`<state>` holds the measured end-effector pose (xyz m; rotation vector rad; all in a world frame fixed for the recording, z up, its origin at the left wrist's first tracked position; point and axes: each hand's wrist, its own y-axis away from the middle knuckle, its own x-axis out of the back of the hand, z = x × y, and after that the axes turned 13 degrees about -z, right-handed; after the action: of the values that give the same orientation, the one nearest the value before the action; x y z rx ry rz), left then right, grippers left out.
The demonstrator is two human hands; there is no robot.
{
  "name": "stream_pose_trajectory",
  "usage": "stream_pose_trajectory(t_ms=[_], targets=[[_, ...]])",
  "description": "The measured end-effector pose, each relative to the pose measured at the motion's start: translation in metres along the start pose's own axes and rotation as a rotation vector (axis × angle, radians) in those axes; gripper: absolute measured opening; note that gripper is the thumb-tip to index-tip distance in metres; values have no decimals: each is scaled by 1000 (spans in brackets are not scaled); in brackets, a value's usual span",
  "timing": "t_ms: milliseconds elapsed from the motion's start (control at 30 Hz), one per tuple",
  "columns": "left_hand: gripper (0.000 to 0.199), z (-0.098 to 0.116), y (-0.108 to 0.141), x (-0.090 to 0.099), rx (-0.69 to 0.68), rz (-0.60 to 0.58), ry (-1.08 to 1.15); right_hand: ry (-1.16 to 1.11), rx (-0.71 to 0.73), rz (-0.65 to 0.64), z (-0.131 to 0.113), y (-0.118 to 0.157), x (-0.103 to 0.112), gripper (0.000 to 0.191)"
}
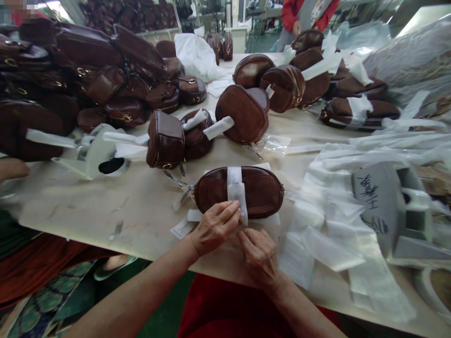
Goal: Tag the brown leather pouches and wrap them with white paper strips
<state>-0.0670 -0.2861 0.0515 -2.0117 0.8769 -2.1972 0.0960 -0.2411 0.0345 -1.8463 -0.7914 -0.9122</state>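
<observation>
A small dark brown oval bag point(262, 195) lies on the table right before me, with its chain and tag at the left end. Around its middle runs a white wrapping strip point(235, 177). My left hand point(215, 226) has its fingers pressed together on the strip's loose lower end, at the bag's near edge. Just to the right and closer to me, my right hand point(259, 253) is closed, thumb against curled fingers; what it pinches, if anything, is hidden. More white strips stick out from under the bag.
Brown bags point(241, 115) stand behind, several with white strips. A large bag pile point(88, 51) fills the left. Tape dispensers stand left point(93, 152) and right point(382, 206). Loose white strips point(331, 249) spread at right. A co-worker's hand point(12, 169) shows at the left edge.
</observation>
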Motion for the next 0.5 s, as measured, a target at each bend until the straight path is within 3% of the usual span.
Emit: stream_pose_trajectory(t_ms=[267,500], targets=[[21,-4,0,0,0,6,-5,72,182,2,11,-13,15,30],[18,-4,-4,0,17,6,23,79,174,27,19,-21,20,29]])
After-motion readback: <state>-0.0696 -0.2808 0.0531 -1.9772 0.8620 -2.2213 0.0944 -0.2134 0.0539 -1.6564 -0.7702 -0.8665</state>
